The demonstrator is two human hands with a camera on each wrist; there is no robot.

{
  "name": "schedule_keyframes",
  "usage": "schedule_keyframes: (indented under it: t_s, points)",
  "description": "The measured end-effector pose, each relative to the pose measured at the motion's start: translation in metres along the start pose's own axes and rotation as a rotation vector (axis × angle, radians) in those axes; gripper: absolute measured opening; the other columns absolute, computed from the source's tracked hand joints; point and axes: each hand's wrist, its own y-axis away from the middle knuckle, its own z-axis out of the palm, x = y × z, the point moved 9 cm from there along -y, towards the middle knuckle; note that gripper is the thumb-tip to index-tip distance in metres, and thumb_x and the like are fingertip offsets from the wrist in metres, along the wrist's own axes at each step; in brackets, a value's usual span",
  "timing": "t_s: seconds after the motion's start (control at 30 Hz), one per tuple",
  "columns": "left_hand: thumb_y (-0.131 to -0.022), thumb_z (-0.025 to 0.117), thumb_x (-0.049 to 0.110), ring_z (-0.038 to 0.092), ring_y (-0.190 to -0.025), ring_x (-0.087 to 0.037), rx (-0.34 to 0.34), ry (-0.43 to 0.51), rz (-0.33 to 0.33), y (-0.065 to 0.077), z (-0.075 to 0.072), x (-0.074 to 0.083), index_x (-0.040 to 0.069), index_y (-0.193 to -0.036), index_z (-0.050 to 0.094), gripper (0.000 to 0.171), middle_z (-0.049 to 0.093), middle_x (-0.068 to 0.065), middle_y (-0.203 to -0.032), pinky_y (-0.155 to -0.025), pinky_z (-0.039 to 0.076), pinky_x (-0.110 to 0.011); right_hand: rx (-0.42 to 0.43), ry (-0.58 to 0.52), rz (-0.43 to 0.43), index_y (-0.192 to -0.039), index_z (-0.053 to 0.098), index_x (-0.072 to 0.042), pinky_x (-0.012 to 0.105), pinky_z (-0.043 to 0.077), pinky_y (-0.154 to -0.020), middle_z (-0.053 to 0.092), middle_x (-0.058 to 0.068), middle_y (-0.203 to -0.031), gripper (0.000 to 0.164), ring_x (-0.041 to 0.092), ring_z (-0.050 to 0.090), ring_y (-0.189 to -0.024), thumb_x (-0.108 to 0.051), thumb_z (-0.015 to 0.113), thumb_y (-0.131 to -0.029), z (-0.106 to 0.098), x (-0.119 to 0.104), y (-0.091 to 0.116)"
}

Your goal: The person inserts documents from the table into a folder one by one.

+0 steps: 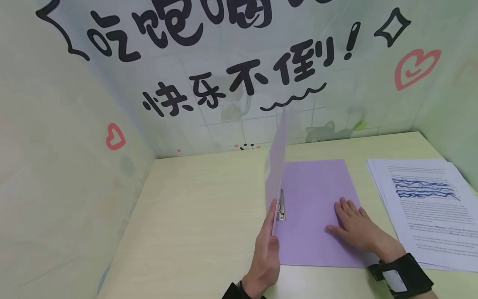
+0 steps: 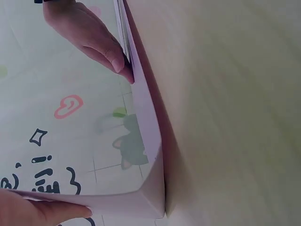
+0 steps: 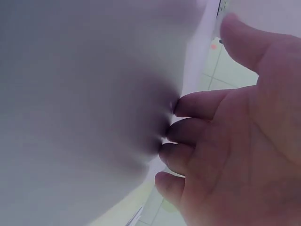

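A light-purple folder (image 1: 317,187) lies opened on the table, its metal clip (image 1: 281,207) near the spine. Its cover (image 1: 277,153) stands almost upright. At the near edge of the cover, my left hand (image 1: 262,257) holds it, straight fingers along the outer face and thumb by the edge. In the left wrist view part of that hand (image 2: 37,212) shows against the cover (image 2: 127,202). My right hand (image 1: 360,232) rests with spread fingers on the inner page's right side. Close up in the right wrist view, the fingertips of this hand (image 3: 225,136) touch the folder surface.
A stack of printed sheets (image 1: 437,216) with blue pen scribbles lies right of the folder. The pale wooden table (image 1: 201,207) extends to the left. Printed cloth walls (image 1: 209,137) close off the back and both sides.
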Motion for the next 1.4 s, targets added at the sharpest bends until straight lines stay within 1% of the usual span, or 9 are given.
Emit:
schedule_keyframes:
  t_s: [0.13, 0.3, 0.53, 0.73, 0.9, 1.07, 1.13, 1.23, 1.4]
  points:
    - [-0.108, 0.013, 0.039, 0.040, -0.138, -0.017, 0.027, 0.014, 0.028, -0.001, -0.007, 0.002, 0.011, -0.160, 0.006, 0.059, 0.015, -0.013, -0.166, -0.111, 0.038, -0.029, -0.013, 0.010, -0.015, -0.146, 0.026, 0.018, 0.073, 0.011, -0.111, 0.016, 0.041, -0.155, 0.101, 0.059, 0.016, -0.142, -0.049, 0.070, -0.084, 0.002, 0.000, 0.000]
    - [-0.109, 0.020, 0.033, 0.012, -0.155, -0.025, 0.085, -0.203, 0.177, -0.011, -0.024, 0.013, -0.004, -0.156, 0.012, 0.061, 0.009, -0.025, -0.164, -0.124, 0.011, -0.023, -0.018, 0.005, -0.025, -0.146, 0.025, 0.018, 0.074, 0.011, -0.111, 0.016, 0.042, -0.154, 0.105, 0.060, 0.015, -0.142, -0.045, 0.076, -0.079, 0.004, 0.000, -0.001]
    - [-0.106, 0.036, 0.026, 0.027, -0.151, -0.030, 0.186, -0.432, 0.382, -0.021, -0.059, 0.034, -0.016, -0.148, 0.016, 0.062, 0.012, -0.033, -0.160, -0.121, 0.025, -0.029, -0.020, -0.016, -0.019, -0.145, 0.025, 0.020, 0.074, 0.011, -0.111, 0.014, 0.044, -0.153, 0.105, 0.061, 0.014, -0.141, -0.042, 0.078, -0.078, 0.003, 0.001, -0.002]
    - [-0.083, 0.047, -0.010, 0.034, -0.147, -0.033, 0.344, -0.325, 0.438, -0.018, -0.100, 0.049, -0.018, -0.147, 0.011, 0.073, 0.013, -0.026, -0.163, -0.115, 0.038, -0.032, -0.022, -0.028, -0.011, -0.146, 0.023, 0.020, 0.074, 0.009, -0.111, 0.013, 0.043, -0.154, 0.106, 0.060, 0.011, -0.142, -0.042, 0.077, -0.079, 0.004, 0.004, -0.004]
    - [-0.074, 0.046, -0.023, 0.037, -0.146, -0.031, 0.510, -0.240, 0.451, -0.011, -0.136, 0.057, -0.020, -0.143, 0.025, 0.073, 0.027, -0.020, -0.161, -0.114, 0.040, -0.031, -0.021, -0.027, -0.013, -0.146, 0.023, 0.019, 0.074, 0.009, -0.112, 0.013, 0.043, -0.154, 0.106, 0.059, 0.012, -0.142, -0.042, 0.077, -0.079, 0.004, 0.005, -0.003]
    - [-0.072, 0.052, -0.023, 0.020, -0.154, -0.029, 0.625, -0.581, 0.555, -0.008, -0.150, 0.078, -0.007, -0.134, 0.053, 0.063, 0.030, -0.019, -0.160, -0.126, 0.005, -0.047, -0.032, -0.031, -0.011, -0.146, 0.023, 0.019, 0.073, 0.009, -0.112, 0.013, 0.043, -0.154, 0.106, 0.060, 0.012, -0.142, -0.043, 0.077, -0.079, 0.004, 0.004, -0.001]
    - [-0.075, 0.053, -0.020, 0.007, -0.156, -0.027, 0.680, -0.772, 0.541, -0.009, -0.151, 0.084, 0.005, -0.130, 0.061, 0.062, 0.023, -0.019, -0.163, -0.120, -0.011, -0.060, -0.036, -0.030, -0.010, -0.146, 0.022, 0.020, 0.073, 0.008, -0.112, 0.012, 0.043, -0.154, 0.106, 0.060, 0.011, -0.142, -0.043, 0.076, -0.079, 0.004, 0.005, -0.001]
    - [-0.081, 0.050, -0.017, -0.007, -0.156, -0.026, 0.719, -1.010, 0.385, -0.013, -0.154, 0.083, 0.022, -0.131, 0.064, 0.065, 0.012, -0.019, -0.165, -0.109, -0.019, -0.071, -0.033, -0.032, -0.010, -0.146, 0.022, 0.020, 0.073, 0.006, -0.112, 0.012, 0.044, -0.154, 0.105, 0.060, 0.010, -0.142, -0.042, 0.076, -0.080, 0.002, 0.005, -0.002]
    - [-0.075, 0.043, -0.021, -0.015, -0.154, -0.034, 0.529, -1.215, 0.025, -0.020, -0.154, 0.054, 0.026, -0.141, 0.055, 0.082, 0.006, -0.027, -0.164, -0.104, -0.010, -0.080, -0.026, -0.046, -0.011, -0.146, 0.022, 0.020, 0.073, 0.004, -0.113, 0.012, 0.044, -0.153, 0.106, 0.059, 0.010, -0.143, -0.041, 0.077, -0.079, 0.000, 0.007, -0.002]
